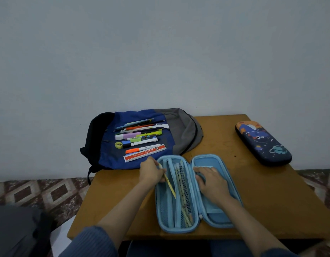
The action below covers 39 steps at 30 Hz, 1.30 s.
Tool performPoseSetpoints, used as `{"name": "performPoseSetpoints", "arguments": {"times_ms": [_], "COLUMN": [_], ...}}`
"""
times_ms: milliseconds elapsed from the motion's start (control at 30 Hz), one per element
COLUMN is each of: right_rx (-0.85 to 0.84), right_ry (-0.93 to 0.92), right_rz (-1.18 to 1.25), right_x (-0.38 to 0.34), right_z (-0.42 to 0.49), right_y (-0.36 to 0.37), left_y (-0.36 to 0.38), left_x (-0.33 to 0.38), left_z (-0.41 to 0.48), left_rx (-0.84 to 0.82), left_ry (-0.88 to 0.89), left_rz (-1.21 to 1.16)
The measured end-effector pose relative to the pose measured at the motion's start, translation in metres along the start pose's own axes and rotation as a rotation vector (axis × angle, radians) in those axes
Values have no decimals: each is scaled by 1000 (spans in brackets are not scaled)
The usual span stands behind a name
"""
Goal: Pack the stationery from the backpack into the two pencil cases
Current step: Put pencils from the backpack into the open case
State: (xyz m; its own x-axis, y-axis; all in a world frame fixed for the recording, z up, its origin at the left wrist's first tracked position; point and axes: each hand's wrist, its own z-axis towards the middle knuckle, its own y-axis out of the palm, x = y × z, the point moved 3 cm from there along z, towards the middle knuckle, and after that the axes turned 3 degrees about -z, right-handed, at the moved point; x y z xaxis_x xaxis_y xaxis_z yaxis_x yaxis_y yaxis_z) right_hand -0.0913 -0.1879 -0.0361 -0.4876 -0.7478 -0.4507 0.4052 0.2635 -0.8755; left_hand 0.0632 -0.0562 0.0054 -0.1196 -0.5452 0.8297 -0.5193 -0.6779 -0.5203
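Note:
A light blue pencil case (212,160) lies opened flat at the table's front. Its left half has mesh pockets holding several pencils (182,197). My left hand (151,171) pinches a yellow pencil (170,188) slanted over the left half. My right hand (212,180) rests flat on the right half. A blue and grey backpack (179,130) lies at the back left with pens, markers (140,142), a sharpener (118,145) and a red ruler (144,154) spread on it. A dark blue patterned pencil case (262,143) lies zipped shut at the right.
The wooden table (271,191) stands against a pale wall. The backpack hangs over the table's left back corner. A patterned tiled floor (39,191) shows to the left and right, and a dark object (15,232) sits at the lower left.

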Motion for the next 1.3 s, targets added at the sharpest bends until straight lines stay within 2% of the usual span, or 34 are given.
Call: {"name": "performPoseSetpoints", "arguments": {"times_ms": [233,367,433,533,700,800,900,1000,1100,1233,1300], "right_rx": [-3,-12,-11,-11,-16,-17,-12,-3,1,-2,-1], "right_ry": [2,14,17,23,27,27,24,26,25,24,22], "right_rz": [-2,-8,-9,-7,-14,-18,-21,-4,4,7,5], "right_x": [-1,-1,-1,-1,-1,-2,-2,-2,-1,-1,-1], "right_z": [-1,-1,-1,-1,-2,-1,-1,-2,-2,-2,-3], "right_y": [-1,-1,-1,-1,-1,-1,-1,-1,-1,-1,0], "left_y": [0,11,15,18,28,30,29,27,28,29,29], "left_x": [-1,2,4,6,4,4,5,3,-1,-8,-8], "left_z": [-11,-18,-25,-33,-41,-41,-44,-47,-48,-46,-44], "left_rx": [-28,-95,-97,-77,-156,-91,-38,-56,-48,-62,-60], "left_ry": [64,175,207,211,187,239,306,289,199,17,-8], "left_rz": [28,236,262,304,340,352,316,244,125,-190,-202]}}
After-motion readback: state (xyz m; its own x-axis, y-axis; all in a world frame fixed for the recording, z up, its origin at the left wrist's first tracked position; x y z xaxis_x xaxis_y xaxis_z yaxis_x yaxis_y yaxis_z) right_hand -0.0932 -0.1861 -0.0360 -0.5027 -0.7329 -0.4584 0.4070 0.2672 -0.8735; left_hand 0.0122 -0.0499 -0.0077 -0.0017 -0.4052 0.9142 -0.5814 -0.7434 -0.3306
